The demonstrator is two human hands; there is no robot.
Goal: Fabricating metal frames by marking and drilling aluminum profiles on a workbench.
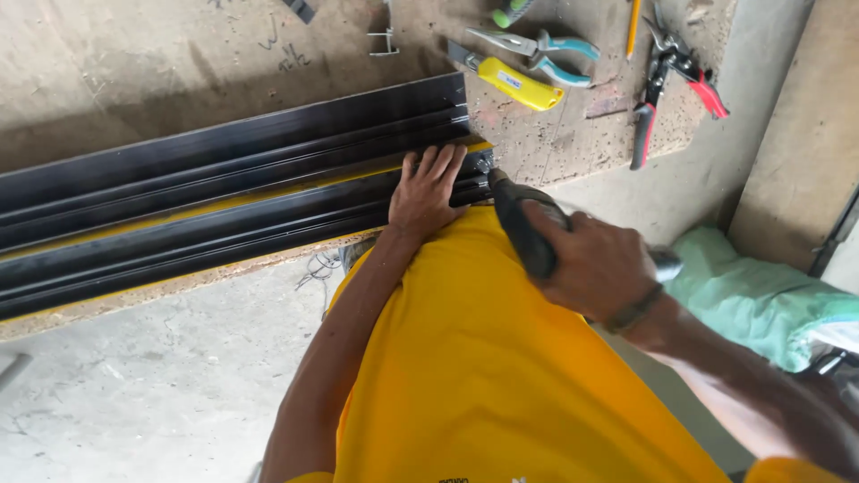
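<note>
Long black metal profiles (206, 192), w/ a yellow strip between them, are laid across a worn workbench (161, 63) from far left to approx. mid-frame, their cut ends lined up near the bench edge. The left hand (428, 190) is pressed flat on the profile end, fingers spread wide, nothing gripped, so the piece is pinned down. Just right of it, a small metal fitting (484, 165) is seen at the profile's end face, and the tip of a dark-handled tool (523, 224), prob. a screwdriver, is set against it. The tool handle is wrapped fully by the right hand (595, 264), closed tight round it; a band is worn on that wrist. Further back on the bench, untouched: a yellow utility knife (514, 82), teal-handled pliers (546, 49), red-handled snips (680, 76). At far right a pale green cloth (761, 286) is lying on the floor. Progress, as judged: profiles are already positioned and the fitting placed; fastening at the end appears underway, not shown finished; whether the screw is seated can't be told, tip being partly hidden
</note>
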